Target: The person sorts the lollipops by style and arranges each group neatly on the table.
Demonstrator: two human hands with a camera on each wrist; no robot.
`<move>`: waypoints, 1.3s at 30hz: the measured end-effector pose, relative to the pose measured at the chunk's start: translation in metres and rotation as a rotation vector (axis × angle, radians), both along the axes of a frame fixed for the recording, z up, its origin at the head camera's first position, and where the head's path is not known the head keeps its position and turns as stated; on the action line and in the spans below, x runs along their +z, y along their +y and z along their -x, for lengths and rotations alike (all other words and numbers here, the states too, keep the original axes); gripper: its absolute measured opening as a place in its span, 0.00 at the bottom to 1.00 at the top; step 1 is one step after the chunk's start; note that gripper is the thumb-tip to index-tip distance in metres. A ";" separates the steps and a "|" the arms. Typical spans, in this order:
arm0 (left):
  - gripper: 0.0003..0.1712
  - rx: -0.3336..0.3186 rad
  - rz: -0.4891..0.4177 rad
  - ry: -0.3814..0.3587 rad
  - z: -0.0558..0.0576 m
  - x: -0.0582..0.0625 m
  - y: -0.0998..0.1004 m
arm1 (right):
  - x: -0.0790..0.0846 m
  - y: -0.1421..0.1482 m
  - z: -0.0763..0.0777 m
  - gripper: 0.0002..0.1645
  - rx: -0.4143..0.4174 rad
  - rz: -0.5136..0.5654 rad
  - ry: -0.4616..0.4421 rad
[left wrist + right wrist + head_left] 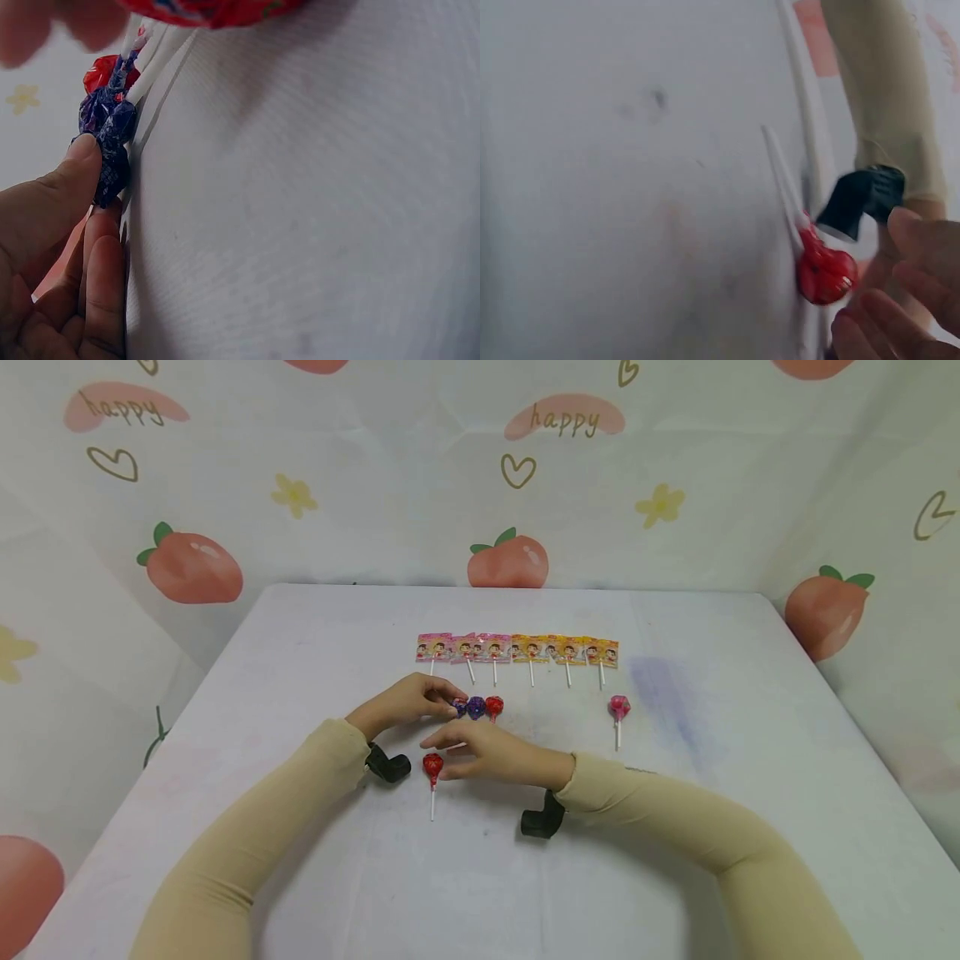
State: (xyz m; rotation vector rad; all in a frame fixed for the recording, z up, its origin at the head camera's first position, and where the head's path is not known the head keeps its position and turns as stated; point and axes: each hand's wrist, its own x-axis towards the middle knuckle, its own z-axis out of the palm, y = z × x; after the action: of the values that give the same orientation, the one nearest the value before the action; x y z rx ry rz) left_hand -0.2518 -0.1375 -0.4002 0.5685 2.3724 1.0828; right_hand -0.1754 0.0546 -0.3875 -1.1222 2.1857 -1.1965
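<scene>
In the head view my left hand (405, 702) pinches the head of a dark blue lollipop (460, 707), the left one in a short row. The left wrist view shows the thumb on that blue wrapper (112, 176) and fingers beneath it. Beside it lie a purple lollipop (476, 707) and a red lollipop (494, 705). Nearer to me, a separate red lollipop (432, 766) lies with its stick towards me. My right hand (502, 752) is just right of it, fingers spread and loosely bent, holding nothing. In the right wrist view, its fingertips are close to the red head (829, 277).
Behind the hands lies a row of flat-wrapped lollipops, several in pink packets (434, 647) and several in yellow packets (567, 650). A pink lollipop (619, 707) lies alone to the right. The white table (450, 893) meets a printed cloth (397, 527) at its back.
</scene>
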 end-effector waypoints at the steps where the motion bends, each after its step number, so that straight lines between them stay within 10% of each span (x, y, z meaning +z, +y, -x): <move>1: 0.16 0.002 0.001 0.002 0.000 0.000 0.000 | -0.001 -0.002 -0.001 0.25 0.008 -0.021 0.010; 10: 0.17 0.016 0.018 0.004 -0.001 0.002 0.001 | -0.008 -0.011 -0.006 0.18 -0.003 -0.132 0.173; 21: 0.17 0.031 0.017 -0.011 -0.002 0.002 0.001 | -0.009 -0.007 -0.011 0.12 -0.013 -0.142 0.157; 39: 0.17 0.027 0.022 -0.025 0.001 0.000 0.002 | 0.037 0.067 0.017 0.16 -0.263 0.023 0.119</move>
State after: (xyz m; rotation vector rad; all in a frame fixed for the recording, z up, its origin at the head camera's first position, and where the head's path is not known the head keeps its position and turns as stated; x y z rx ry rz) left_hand -0.2528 -0.1356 -0.4006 0.5136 2.3737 1.0673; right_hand -0.1927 0.1221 -0.3500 -0.9588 2.4772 -1.2932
